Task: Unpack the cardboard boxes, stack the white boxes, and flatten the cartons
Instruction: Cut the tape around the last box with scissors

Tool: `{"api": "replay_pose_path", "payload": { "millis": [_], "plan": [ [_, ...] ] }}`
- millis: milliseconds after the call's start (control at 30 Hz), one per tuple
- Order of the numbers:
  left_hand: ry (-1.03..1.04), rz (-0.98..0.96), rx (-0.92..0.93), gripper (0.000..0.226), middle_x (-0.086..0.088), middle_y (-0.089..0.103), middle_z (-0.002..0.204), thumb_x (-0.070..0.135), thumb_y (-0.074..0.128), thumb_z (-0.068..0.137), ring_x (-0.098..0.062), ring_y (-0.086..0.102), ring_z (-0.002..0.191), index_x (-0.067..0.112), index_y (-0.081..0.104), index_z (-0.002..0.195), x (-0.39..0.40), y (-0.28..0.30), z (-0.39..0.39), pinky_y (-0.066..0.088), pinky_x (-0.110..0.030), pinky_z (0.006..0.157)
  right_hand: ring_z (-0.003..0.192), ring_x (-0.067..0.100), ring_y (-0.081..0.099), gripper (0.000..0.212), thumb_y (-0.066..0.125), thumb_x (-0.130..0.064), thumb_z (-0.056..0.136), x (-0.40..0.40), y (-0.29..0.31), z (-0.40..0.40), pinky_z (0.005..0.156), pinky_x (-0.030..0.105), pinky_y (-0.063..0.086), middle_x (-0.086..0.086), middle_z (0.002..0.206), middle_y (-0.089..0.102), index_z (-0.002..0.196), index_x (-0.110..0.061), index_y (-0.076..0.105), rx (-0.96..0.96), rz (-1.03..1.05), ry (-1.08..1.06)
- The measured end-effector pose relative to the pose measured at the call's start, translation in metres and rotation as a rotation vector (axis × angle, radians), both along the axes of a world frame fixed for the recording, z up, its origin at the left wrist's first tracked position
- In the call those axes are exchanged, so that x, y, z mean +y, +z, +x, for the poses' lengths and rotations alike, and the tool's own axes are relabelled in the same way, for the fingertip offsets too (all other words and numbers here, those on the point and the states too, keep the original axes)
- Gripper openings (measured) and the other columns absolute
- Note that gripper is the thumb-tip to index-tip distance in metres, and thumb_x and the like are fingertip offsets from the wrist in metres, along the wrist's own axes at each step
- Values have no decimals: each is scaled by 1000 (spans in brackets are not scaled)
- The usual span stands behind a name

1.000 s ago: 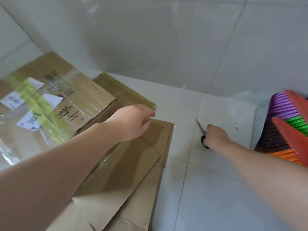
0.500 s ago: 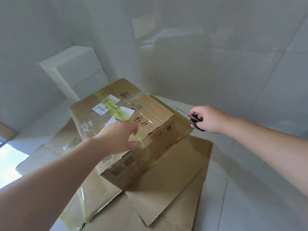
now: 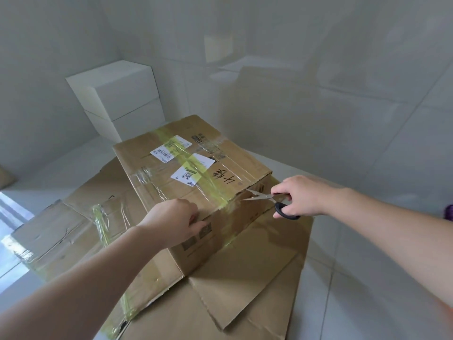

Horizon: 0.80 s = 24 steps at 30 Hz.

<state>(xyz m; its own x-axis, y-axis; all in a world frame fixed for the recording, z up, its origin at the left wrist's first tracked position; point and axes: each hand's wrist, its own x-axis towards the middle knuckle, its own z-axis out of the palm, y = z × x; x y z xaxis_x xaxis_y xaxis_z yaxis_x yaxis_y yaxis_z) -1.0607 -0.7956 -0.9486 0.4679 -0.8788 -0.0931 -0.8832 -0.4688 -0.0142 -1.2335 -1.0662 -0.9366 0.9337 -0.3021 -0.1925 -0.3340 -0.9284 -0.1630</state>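
A sealed cardboard box (image 3: 186,168) with yellow tape, white labels and black handwriting sits on flattened cartons (image 3: 245,278). My left hand (image 3: 174,223) presses on the box's near top edge, fingers curled over its side. My right hand (image 3: 297,196) holds black-handled scissors (image 3: 263,198) with the blades apart, their tips at the taped top edge on the box's right side. Two white boxes (image 3: 117,96) stand stacked against the wall behind the carton.
Another flattened carton (image 3: 61,231) with crumpled yellow tape lies to the left. White floor tiles (image 3: 367,278) spread out on the right. A purple object (image 3: 449,212) peeks in at the right edge. Tiled walls close off the back.
My right hand lifted the scissors from the floor and brought them to the box's right edge, blades now apart. My left hand shifted to the box's near edge. The view swung left.
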Motion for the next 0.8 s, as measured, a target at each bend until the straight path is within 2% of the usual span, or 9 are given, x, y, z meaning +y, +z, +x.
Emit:
{"api": "replay_pose_path", "payload": {
  "millis": [67,167,333,533,667,800],
  "plan": [
    [-32,-5,-20,38,11,43,66,51,42,92,-13,47,61,26,36,63,-1,-1,-1,42,-26,56,84,15,54,68,67,-69,63,1,-4,0,62,25,41,-12,97,57,121,-37,56,2,5,3],
    [-110,-11,-60,30,9,41,68,41,36,96,-16,47,63,22,43,73,1,-5,-3,42,-26,59,84,17,57,64,65,-69,64,-3,-3,-1,71,33,50,-11,91,57,117,-34,57,-1,-16,14],
    [-185,33,-77,20,10,36,69,25,34,97,-16,44,64,23,42,79,3,-9,-7,40,-23,61,83,15,51,66,64,-67,67,-17,-2,-7,62,26,37,-16,85,48,123,-36,56,-30,-58,15],
    [-203,53,-72,23,5,41,78,26,30,99,-18,52,68,20,44,82,6,-8,-7,46,-27,65,80,11,43,64,62,-67,70,-36,-5,-13,54,18,25,-22,72,37,125,-36,55,-57,-93,31],
    [-220,61,-79,23,5,41,78,27,30,99,-19,55,69,21,45,82,9,-7,-7,46,-27,65,78,10,42,63,61,-68,70,-45,-8,-19,54,16,23,-23,73,38,124,-36,55,-44,-104,55],
    [-230,6,-32,24,5,43,76,23,35,98,-19,50,62,16,51,82,11,-6,-6,44,-27,60,78,11,44,62,61,-68,70,-48,-11,-17,54,16,23,-22,74,40,124,-36,56,-46,-111,53]
  ]
}}
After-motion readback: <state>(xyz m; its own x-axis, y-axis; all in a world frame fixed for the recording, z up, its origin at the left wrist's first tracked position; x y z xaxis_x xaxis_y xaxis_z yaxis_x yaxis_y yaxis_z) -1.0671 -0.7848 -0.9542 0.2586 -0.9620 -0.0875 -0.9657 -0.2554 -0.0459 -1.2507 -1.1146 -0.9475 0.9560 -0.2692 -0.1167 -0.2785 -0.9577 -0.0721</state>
